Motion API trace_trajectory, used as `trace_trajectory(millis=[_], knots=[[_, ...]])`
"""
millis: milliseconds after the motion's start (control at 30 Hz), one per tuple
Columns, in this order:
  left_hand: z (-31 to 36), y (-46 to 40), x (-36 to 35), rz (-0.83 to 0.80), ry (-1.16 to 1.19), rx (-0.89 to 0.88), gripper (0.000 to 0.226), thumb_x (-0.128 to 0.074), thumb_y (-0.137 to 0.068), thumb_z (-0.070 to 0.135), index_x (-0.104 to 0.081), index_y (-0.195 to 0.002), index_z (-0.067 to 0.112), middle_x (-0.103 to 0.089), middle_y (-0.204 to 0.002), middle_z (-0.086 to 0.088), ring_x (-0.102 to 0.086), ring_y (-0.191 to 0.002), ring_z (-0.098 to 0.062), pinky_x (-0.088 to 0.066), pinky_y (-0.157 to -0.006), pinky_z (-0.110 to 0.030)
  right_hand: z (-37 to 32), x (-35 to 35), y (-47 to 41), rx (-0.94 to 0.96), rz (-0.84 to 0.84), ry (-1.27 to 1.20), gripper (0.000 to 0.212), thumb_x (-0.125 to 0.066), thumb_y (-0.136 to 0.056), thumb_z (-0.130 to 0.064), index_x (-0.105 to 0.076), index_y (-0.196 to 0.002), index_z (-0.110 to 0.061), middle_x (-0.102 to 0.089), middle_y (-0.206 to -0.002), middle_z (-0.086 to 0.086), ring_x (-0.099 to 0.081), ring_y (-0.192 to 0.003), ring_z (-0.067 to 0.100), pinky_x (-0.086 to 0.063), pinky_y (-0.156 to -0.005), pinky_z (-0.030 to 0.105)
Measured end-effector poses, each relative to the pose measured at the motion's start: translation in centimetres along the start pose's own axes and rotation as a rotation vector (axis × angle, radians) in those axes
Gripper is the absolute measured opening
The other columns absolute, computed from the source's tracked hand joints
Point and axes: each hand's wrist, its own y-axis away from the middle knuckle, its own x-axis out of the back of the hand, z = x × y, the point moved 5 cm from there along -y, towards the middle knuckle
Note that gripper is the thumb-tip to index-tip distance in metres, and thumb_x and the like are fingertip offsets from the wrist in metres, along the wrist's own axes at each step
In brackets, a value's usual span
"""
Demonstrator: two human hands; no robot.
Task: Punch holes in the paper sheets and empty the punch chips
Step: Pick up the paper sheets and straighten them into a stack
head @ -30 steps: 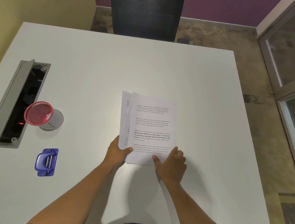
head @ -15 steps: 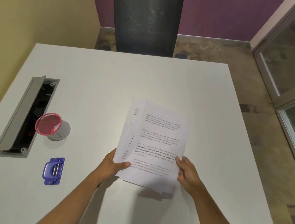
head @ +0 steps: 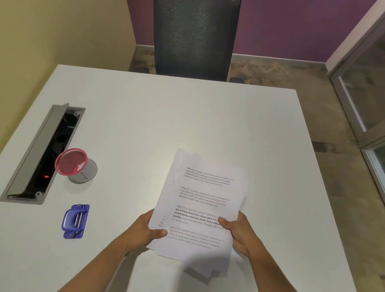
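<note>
A loose stack of printed paper sheets [head: 202, 200] is lifted off the white table [head: 170, 120], its near end raised and its shadow on the tabletop below. My left hand [head: 148, 231] pinches the stack's lower left edge, thumb on top. My right hand [head: 237, 231] grips the lower right edge, thumb over the text. A blue hole punch [head: 75, 221] lies flat on the table to the left, well apart from both hands.
A red mesh cup [head: 71, 162] stands on a grey base left of the sheets. Beside it an open cable tray [head: 44, 153] is sunk into the table. A dark mesh chair [head: 193, 31] stands past the far edge. Glass panels are at right.
The sheets lay flat under both hands; now both hands grip them and hold them off the table. The view has tilted up, showing more of the chair.
</note>
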Motion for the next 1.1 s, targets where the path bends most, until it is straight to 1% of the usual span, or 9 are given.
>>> trace_trajectory(millis=[100, 167, 267, 500, 600, 700, 867, 967, 1100], knots=[[1.2, -0.1, 0.2, 0.052, -0.017, -0.049, 0.054, -0.073, -0.079, -0.007, -0.055, -0.128, 0.006, -0.07, -0.12, -0.011, -0.068, -0.109, -0.03, -0.058, -0.085, -0.038, -2.8, -0.7, 0.4, 0.101, -0.001, 0.134, 0.036, -0.068, -0.088, -0.001, -0.066, -0.119, -0.017, -0.076, -0.112, 0.002, -0.073, -0.1, 0.021, -0.059, -0.075, 0.029], [2.8, -0.5, 0.5, 0.135, -0.011, -0.105, 0.054, -0.078, -0.077, 0.0, -0.056, -0.126, 0.008, -0.071, -0.117, -0.012, -0.07, -0.105, -0.03, -0.058, -0.086, -0.043, -5.1, -1.2, 0.8, 0.171, -0.018, 0.211, 0.035, -0.069, -0.088, -0.004, -0.065, -0.122, -0.015, -0.076, -0.111, 0.001, -0.072, -0.101, 0.024, -0.06, -0.077, 0.033], [6.6, -1.1, 1.1, 0.289, 0.012, -0.224, 0.048, -0.081, -0.075, 0.009, -0.061, -0.118, 0.013, -0.074, -0.112, -0.009, -0.073, -0.098, -0.028, -0.059, -0.081, -0.043, -8.6, -2.0, 1.5, 0.292, -0.021, 0.317, 0.034, -0.068, -0.09, -0.006, -0.065, -0.123, -0.008, -0.074, -0.116, 0.007, -0.071, -0.106, 0.027, -0.057, -0.091, 0.044], [15.2, -0.8, 0.6, 0.396, -0.07, -0.532, 0.032, -0.08, -0.074, 0.026, -0.071, -0.104, 0.033, -0.075, -0.106, 0.009, -0.072, -0.094, -0.011, -0.057, -0.071, -0.02, -15.0, -3.5, 3.3, 0.488, 0.004, 0.401, 0.029, -0.069, -0.09, -0.01, -0.069, -0.119, -0.011, -0.074, -0.114, 0.002, -0.071, -0.103, 0.019, -0.056, -0.092, 0.035], [16.2, -0.2, 0.1, 0.392, -0.072, -0.611, 0.034, -0.08, -0.077, 0.021, -0.07, -0.105, 0.038, -0.075, -0.108, 0.01, -0.071, -0.097, -0.01, -0.056, -0.074, -0.018, -15.9, -3.5, 3.8, 0.523, 0.015, 0.383, 0.029, -0.073, -0.087, -0.013, -0.069, -0.114, -0.02, -0.075, -0.108, -0.01, -0.072, -0.099, 0.011, -0.057, -0.083, 0.024], [15.0, -0.1, -0.2, 0.4, -0.053, -0.6, 0.042, -0.086, -0.068, 0.02, -0.069, -0.105, 0.03, -0.075, -0.106, 0.006, -0.072, -0.096, -0.013, -0.057, -0.076, -0.022, -15.1, -3.3, 3.9, 0.537, 0.037, 0.338, 0.034, -0.077, -0.081, -0.003, -0.068, -0.106, -0.024, -0.075, -0.105, -0.005, -0.072, -0.094, 0.006, -0.056, -0.079, 0.02], [13.2, -0.2, -1.1, 0.42, -0.12, -0.57, 0.037, -0.085, -0.063, 0.016, -0.067, -0.094, 0.026, -0.072, -0.095, 0.004, -0.068, -0.094, -0.018, -0.054, -0.082, -0.034, -12.6, -3.7, 4.0, 0.58, 0.075, 0.363, 0.034, -0.073, -0.072, 0.011, -0.068, -0.098, -0.011, -0.072, -0.092, -0.006, -0.067, -0.087, 0.008, -0.052, -0.075, 0.019], [13.3, -0.2, -1.9, 0.419, -0.143, -0.568, 0.031, -0.081, -0.065, 0.013, -0.068, -0.089, 0.027, -0.071, -0.093, 0.009, -0.067, -0.093, -0.014, -0.052, -0.082, -0.032, -12.0, -4.3, 3.8, 0.58, 0.109, 0.323, 0.036, -0.065, -0.073, 0.021, -0.067, -0.09, -0.011, -0.072, -0.083, -0.008, -0.066, -0.082, 0.007, -0.051, -0.072, 0.019], [14.0, -0.2, -2.1, 0.412, -0.147, -0.572, 0.026, -0.08, -0.067, 0.015, -0.068, -0.084, 0.03, -0.07, -0.086, 0.013, -0.066, -0.083, -0.006, -0.05, -0.072, -0.025, -12.5, -4.5, 3.5, 0.561, 0.186, 0.248, 0.033, -0.069, -0.08, 0.01, -0.068, -0.09, -0.021, -0.073, -0.089, -0.007, -0.069, -0.081, 0.005, -0.053, -0.075, 0.022]])
